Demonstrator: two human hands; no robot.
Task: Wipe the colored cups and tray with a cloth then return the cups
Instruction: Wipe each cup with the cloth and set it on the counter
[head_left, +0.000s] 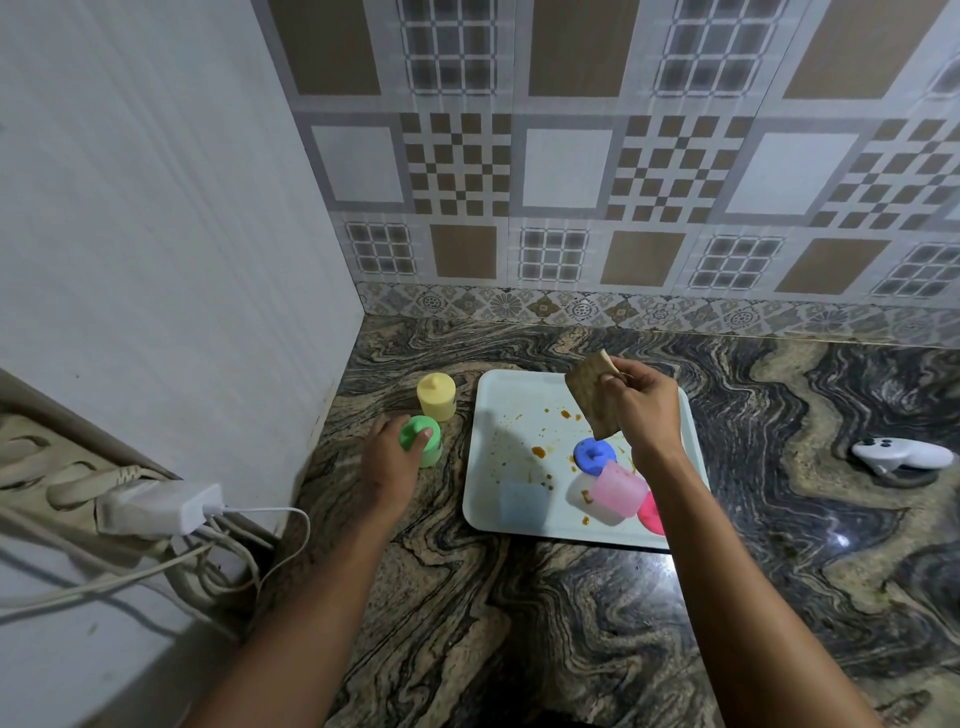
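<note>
The left hand (392, 457) reaches forward, fingers curled in a grip. The right hand (644, 402) is raised, fingertips pinched together.

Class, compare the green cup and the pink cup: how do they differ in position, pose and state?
The green cup stands upside down on the counter, left of the tray; the pink cup lies on its side on the tray. The left hand grips the green cup; no hand touches the pink cup. Brown spots lie around the pink cup, none show by the green. Both are small, plain-coloured cups.
</note>
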